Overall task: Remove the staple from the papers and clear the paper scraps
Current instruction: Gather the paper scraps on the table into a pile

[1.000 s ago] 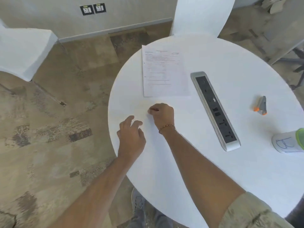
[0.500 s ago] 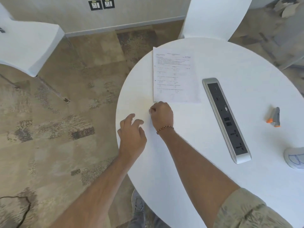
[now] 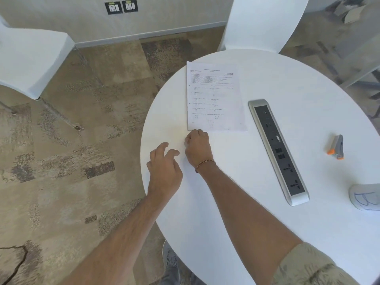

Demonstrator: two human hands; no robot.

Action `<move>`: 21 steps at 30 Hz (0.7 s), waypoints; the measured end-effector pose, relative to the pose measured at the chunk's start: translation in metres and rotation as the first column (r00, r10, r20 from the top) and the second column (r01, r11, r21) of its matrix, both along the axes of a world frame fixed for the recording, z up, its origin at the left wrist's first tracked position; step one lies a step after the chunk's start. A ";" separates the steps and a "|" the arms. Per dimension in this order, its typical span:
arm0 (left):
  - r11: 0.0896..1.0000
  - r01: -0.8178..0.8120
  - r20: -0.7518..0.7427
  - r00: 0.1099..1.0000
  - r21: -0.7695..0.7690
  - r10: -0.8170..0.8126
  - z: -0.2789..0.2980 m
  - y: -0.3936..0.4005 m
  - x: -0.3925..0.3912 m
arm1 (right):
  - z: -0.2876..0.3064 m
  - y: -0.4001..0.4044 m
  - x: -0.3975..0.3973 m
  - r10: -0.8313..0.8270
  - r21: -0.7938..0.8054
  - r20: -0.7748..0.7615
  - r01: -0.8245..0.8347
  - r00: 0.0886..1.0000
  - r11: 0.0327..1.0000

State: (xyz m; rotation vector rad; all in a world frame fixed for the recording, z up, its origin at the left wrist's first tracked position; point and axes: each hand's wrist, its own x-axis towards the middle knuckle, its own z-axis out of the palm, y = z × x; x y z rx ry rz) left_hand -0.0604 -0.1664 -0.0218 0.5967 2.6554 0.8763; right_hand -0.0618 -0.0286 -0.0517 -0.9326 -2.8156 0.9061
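Printed papers (image 3: 214, 97) lie flat on the round white table (image 3: 246, 212), toward its far left side. My right hand (image 3: 198, 147) rests just below their near left corner, fingers curled and pinched against the tabletop; whatever it pinches is too small to see. My left hand (image 3: 164, 169) hovers at the table's left edge beside it, fingers spread and holding nothing. A grey and orange staple remover (image 3: 336, 147) lies on the right side, far from both hands.
A long silver power strip (image 3: 277, 150) runs diagonally across the table's middle. A white container with blue marking (image 3: 365, 196) sits at the right edge. White chairs stand behind the table (image 3: 263, 21) and at far left (image 3: 28, 58).
The view has shifted, so everything sits a little lower and to the right. My right hand has crept closer to the papers' near corner. My left hand stays beside it.
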 end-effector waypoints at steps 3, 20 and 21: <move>1.000 0.014 0.005 1.000 -0.004 -0.014 0.001 0.007 0.004 | 0.006 0.004 0.012 -0.065 -0.103 -0.021 0.063 0.998 0.993; 0.989 0.148 -0.014 0.989 -0.003 -0.148 0.006 0.053 0.068 | 0.030 0.050 0.134 -0.324 -0.247 -0.090 0.294 0.942 0.923; 0.987 0.160 -0.012 0.987 -0.008 -0.160 0.007 0.055 0.074 | 0.031 0.052 0.144 -0.348 -0.256 -0.087 0.316 0.934 0.913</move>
